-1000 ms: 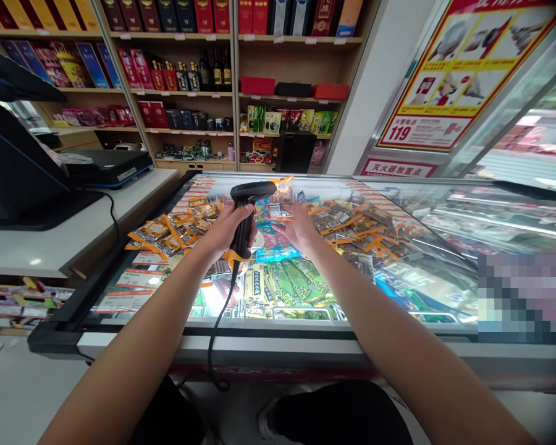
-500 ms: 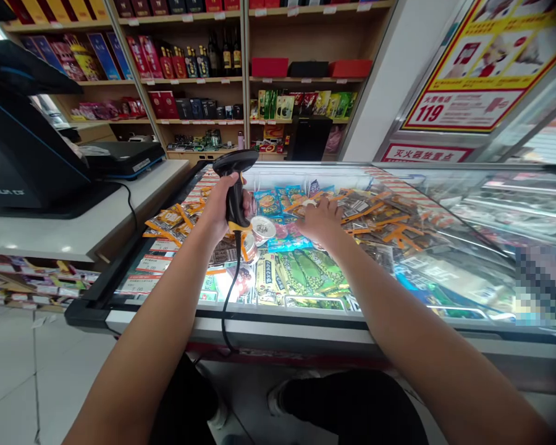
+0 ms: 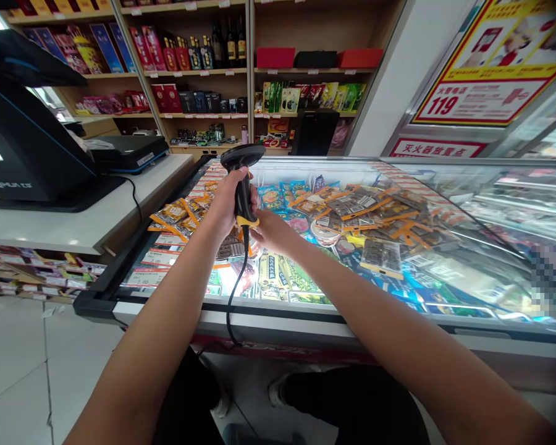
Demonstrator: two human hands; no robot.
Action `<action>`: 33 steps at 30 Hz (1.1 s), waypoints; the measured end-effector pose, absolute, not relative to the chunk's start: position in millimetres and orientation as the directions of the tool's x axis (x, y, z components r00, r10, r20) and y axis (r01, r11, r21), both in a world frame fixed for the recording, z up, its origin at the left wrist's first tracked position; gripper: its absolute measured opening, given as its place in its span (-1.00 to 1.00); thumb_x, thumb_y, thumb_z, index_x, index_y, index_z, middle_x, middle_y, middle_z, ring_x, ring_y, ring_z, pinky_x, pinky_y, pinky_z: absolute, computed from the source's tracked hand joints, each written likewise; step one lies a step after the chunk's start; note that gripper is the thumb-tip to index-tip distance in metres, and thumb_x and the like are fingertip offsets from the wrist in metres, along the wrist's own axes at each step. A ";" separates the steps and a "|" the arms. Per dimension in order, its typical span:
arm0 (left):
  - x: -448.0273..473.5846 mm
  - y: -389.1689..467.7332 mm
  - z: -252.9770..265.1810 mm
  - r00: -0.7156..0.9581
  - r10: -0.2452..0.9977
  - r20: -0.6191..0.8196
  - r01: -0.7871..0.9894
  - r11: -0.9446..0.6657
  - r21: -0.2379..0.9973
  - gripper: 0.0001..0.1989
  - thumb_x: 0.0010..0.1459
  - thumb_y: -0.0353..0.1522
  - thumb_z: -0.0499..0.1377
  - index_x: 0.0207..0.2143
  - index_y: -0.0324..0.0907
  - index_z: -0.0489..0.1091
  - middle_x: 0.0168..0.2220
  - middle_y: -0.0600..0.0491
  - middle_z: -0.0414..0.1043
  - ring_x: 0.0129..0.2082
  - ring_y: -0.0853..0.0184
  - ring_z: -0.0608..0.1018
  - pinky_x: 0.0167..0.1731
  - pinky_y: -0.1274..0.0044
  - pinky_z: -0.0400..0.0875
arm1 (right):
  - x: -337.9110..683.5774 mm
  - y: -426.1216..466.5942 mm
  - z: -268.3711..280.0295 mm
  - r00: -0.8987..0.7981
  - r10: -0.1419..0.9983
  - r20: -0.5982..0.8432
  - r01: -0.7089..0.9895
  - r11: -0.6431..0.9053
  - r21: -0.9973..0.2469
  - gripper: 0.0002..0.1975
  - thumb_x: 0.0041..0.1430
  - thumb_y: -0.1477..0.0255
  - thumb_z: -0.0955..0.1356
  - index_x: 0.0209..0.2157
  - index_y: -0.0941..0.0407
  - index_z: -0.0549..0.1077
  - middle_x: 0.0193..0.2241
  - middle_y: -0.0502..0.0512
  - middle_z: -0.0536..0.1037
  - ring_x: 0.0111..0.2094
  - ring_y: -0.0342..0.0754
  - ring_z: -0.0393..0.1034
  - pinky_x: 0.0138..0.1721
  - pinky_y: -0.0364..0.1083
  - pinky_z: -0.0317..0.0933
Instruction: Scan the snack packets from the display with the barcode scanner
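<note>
In the head view my left hand (image 3: 231,201) is wrapped around the handle of a black and yellow barcode scanner (image 3: 244,191), held upright above the display freezer (image 3: 278,312), its cord hanging over the front edge. My right hand (image 3: 273,232) is low beside the scanner's base, over the packets; its fingertips are hidden behind the scanner and hand. Under it, part of a round tub (image 3: 254,250) shows. Another round tub with a pale lid (image 3: 325,233) lies to the right, among orange-edged snack packets (image 3: 359,207). Green packets (image 3: 301,278) lie nearer the front.
A counter (image 3: 74,228) on the left bears a black till screen (image 3: 32,136) and a scale (image 3: 127,153). Shelves with bottles and boxes (image 3: 275,57) stand behind. Freezer glass (image 3: 449,210) slopes on the right. Price labels (image 3: 148,276) line the freezer's left side.
My right hand has moved left, from the middle of the packets to beside the scanner. The pale-lidded tub on the right is now uncovered. My left hand still holds the scanner.
</note>
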State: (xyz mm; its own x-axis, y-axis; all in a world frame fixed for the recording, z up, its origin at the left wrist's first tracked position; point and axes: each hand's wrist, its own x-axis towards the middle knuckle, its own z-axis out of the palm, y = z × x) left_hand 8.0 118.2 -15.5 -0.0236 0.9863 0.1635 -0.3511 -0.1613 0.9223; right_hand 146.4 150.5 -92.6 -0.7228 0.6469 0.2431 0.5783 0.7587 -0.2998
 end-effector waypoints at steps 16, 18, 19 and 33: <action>15.5 113.3 -28.0 0.193 0.955 0.226 -0.028 -0.225 0.974 -0.67 0.14 -0.08 0.24 -0.32 -0.10 0.24 -0.65 0.13 0.42 -0.72 0.38 0.41 -0.69 0.56 0.30 | 229.6 204.5 -59.7 0.138 0.930 0.341 0.064 0.335 -0.940 -0.67 0.23 0.13 0.46 -0.43 0.05 0.42 -0.58 -0.08 0.37 -0.53 -0.10 0.35 -0.45 -0.11 0.35; 18.2 110.8 -31.6 0.281 0.939 0.197 0.040 -0.217 0.975 -0.67 0.17 -0.09 0.24 -0.31 -0.10 0.23 -0.62 0.13 0.45 -0.70 0.37 0.45 -0.66 0.55 0.34 | 236.5 207.7 -58.7 0.170 0.889 0.425 0.115 0.410 -0.905 -0.62 0.25 0.13 0.46 -0.49 0.04 0.34 -0.61 -0.12 0.25 -0.56 -0.14 0.19 -0.48 -0.14 0.23; 19.5 109.5 -33.2 0.308 0.934 0.183 0.068 -0.214 0.975 -0.67 0.20 -0.08 0.23 -0.32 -0.10 0.23 -0.61 0.13 0.45 -0.69 0.38 0.46 -0.65 0.55 0.35 | 239.1 209.0 -58.9 0.171 0.870 0.462 0.142 0.442 -0.886 -0.60 0.26 0.13 0.45 -0.50 0.04 0.31 -0.61 -0.12 0.22 -0.56 -0.14 0.15 -0.48 -0.14 0.19; 23.1 109.2 -42.2 0.326 0.924 0.199 0.016 -0.216 0.976 -0.70 0.28 -0.09 0.18 -0.23 -0.10 0.24 -0.60 0.15 0.45 -0.68 0.36 0.47 -0.63 0.55 0.37 | 243.9 210.9 -58.1 0.109 0.830 0.547 0.374 0.476 -0.796 -0.72 0.30 0.21 0.37 -0.43 0.06 0.37 -0.50 -0.02 0.42 -0.43 -0.06 0.28 -0.34 -0.09 0.18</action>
State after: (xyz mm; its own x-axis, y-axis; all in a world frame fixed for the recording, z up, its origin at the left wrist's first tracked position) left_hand 23.1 109.2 -42.2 0.3262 0.9242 0.1986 0.0161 -0.2155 0.9764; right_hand 243.9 210.9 -58.1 0.1088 0.8298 0.5473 0.3743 0.4759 -0.7959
